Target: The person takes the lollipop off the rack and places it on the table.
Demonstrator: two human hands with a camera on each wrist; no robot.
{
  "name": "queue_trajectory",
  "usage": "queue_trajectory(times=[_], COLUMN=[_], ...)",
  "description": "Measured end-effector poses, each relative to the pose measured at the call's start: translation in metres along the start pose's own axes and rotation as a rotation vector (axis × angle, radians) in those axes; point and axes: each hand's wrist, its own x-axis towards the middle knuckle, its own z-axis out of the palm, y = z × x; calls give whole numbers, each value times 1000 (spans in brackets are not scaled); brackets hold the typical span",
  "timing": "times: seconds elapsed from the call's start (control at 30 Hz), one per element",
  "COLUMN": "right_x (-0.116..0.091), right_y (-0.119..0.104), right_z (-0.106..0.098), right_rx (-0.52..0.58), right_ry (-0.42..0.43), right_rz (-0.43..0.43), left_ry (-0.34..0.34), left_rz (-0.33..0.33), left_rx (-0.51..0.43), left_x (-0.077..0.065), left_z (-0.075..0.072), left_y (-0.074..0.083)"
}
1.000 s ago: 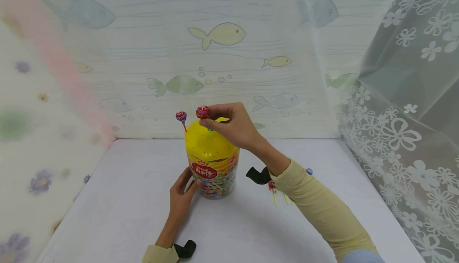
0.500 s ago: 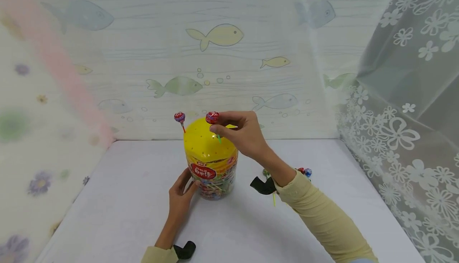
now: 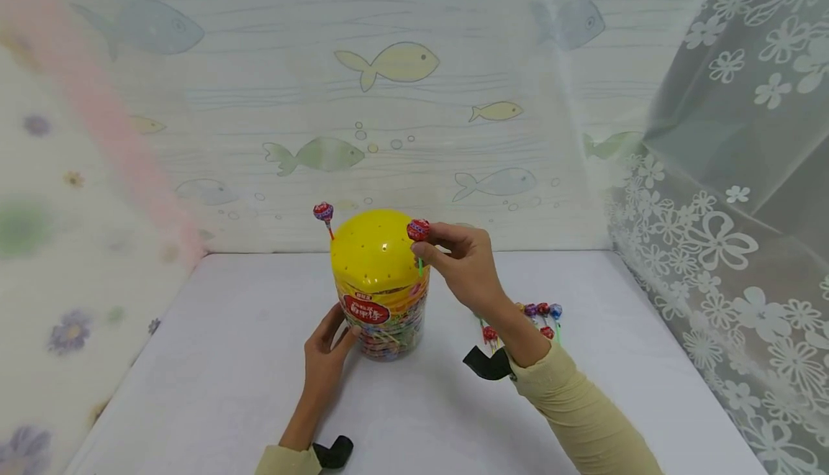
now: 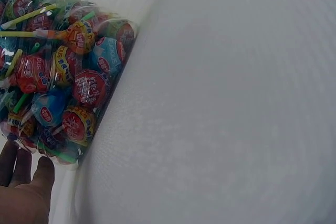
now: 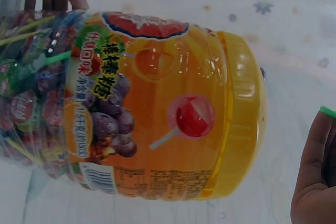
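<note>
A tall clear jar (image 3: 365,309) of wrapped lollipops, with a yellow domed lid (image 3: 372,252) dotted with small holes, stands upright on the table. My left hand (image 3: 327,356) holds its lower left side, thumb in front and fingers partly hidden behind; the left wrist view shows these fingertips at the jar's base. My right hand (image 3: 469,263) pinches a red lollipop (image 3: 418,229) with a green stick between thumb and forefinger, at the lid's right edge. Another lollipop (image 3: 323,211) stands upright at the lid's left rim. The right wrist view shows the held green stick's end (image 5: 328,111).
Several loose lollipops (image 3: 544,309) lie on the white table (image 3: 227,353) to the right, partly behind the right wrist. A black piece (image 3: 487,363) sits at that wrist, and a similar one at the left. A fish-patterned curtain (image 3: 388,137) hangs behind.
My right hand has moved right and down with its lollipop, from over the middle of the lid to its right edge. The left hand and the jar have stayed in place.
</note>
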Motion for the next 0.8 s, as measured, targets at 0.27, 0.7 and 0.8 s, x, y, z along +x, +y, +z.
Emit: queue_trajectory(times=[0.27,0.7,0.8], right_x=[-22,-52,-60], right_y=[18,44,49], right_z=[-14,-31,-37], right_rx=[43,15,-19], right_ry=[34,149,177], right_rz=[16,106,147], left_ry=[-2,4,3], left_rz=[-10,-12,-13], left_rx=[-3,5,7], left_x=[0,1,0], left_z=[-1,-1,-1], left_y=[0,0,-1])
